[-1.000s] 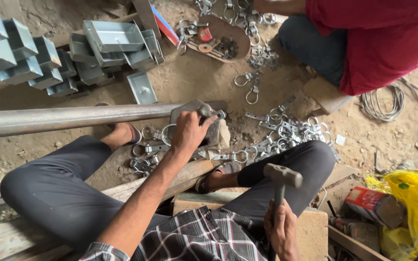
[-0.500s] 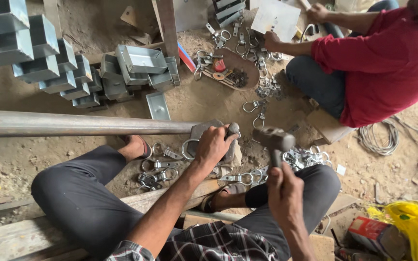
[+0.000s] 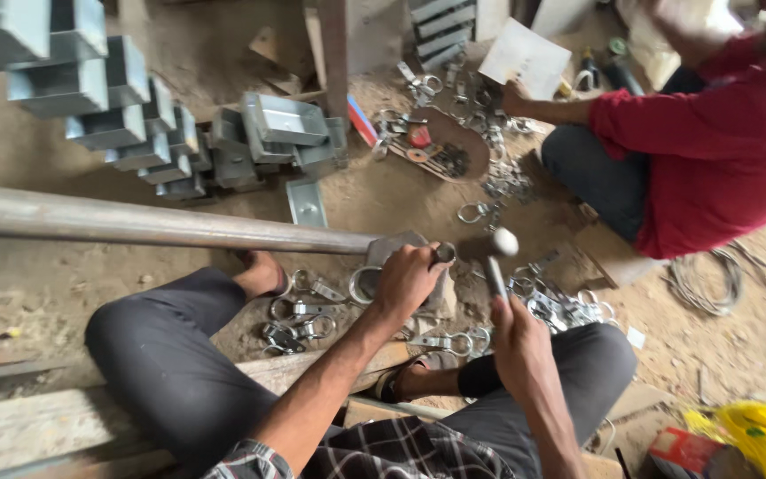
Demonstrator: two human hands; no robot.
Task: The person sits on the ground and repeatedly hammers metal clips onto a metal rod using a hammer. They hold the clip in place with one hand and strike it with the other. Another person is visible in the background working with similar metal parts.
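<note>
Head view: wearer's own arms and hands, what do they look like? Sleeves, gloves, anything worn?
Both hands are bare: no gloves, rings or watch visible on the left hand or the right hand. The forearms are uncovered. A dark plaid sleeve with light stripes ends near the left elbow, apparently rolled or short; the same plaid shirt shows below. Right sleeve is out of frame.

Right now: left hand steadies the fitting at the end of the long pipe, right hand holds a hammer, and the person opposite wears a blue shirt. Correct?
Not quite. The head view shows the person opposite in a red shirt, not blue. The rest holds: the left hand grips the fitting at the end of the long pipe, and the right hand holds a hammer.
</note>
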